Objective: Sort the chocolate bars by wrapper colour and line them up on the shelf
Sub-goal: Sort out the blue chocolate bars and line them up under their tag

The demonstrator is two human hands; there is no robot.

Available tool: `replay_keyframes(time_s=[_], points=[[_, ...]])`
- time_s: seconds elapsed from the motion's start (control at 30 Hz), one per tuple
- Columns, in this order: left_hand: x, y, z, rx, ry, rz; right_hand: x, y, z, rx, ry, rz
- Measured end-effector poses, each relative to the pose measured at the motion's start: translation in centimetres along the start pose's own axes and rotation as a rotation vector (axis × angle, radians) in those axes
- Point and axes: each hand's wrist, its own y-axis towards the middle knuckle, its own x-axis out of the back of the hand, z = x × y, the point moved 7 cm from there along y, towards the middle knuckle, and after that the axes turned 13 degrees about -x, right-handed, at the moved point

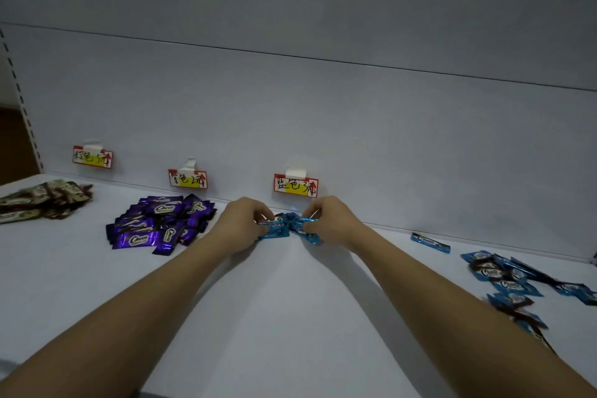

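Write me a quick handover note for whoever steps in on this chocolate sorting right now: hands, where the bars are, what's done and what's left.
Left hand and right hand both grip the blue bars on the shelf, below the third label.
Done: purple pile below the second label; brown pile at far left near the first label. Both are heaps, not lines.
Left: a loose blue pile at right and a single blue bar by the back wall still need moving over, then all the bars lining up.
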Motion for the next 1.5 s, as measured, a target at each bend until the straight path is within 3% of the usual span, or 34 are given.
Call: replay_keyframes(time_s=[0.17, 0.4, 0.77, 1.0, 1.13, 1.27, 1.4, 1.5], points=[[0.0, 0.8, 0.2, -0.025, 0.132, -0.025, -0.7, 1.1, 1.5, 0.048, -0.268, -0.132], [0.4, 1.0, -1.5, -0.051, 0.172, -0.033, 2.1, 0.0, 0.8, 0.081, -0.169, -0.158], [-4.3, 1.6, -14.0, -0.211, -0.086, 0.044, 11.4, -5.2, -8.3, 0.017, -0.09, -0.025], [-9.5, 3.0, -22.3, -0.293, -0.271, 0.17, 16.5, -6.5, -17.2, -0.029, 0.016, -0.136], [-11.6, 3.2, -24.1, -0.265, -0.366, 0.156, 17.9, -5.6, -19.8, -0.009, 0.059, -0.157], [-12.0, 1.6, -24.1, -0.275, -0.225, 0.308, 18.1, -5.2, -20.9, 0.009, 0.114, -0.156], [-13.3, -0.7, -22.9, -0.186, 0.021, 0.643, 17.6, -6.3, -21.2, 0.031, 0.051, -0.038], [-14.0, -0.9, -22.8, -0.155, 0.074, 0.694, 17.3, -7.1, -21.0, 0.037, -0.022, 0.059]])
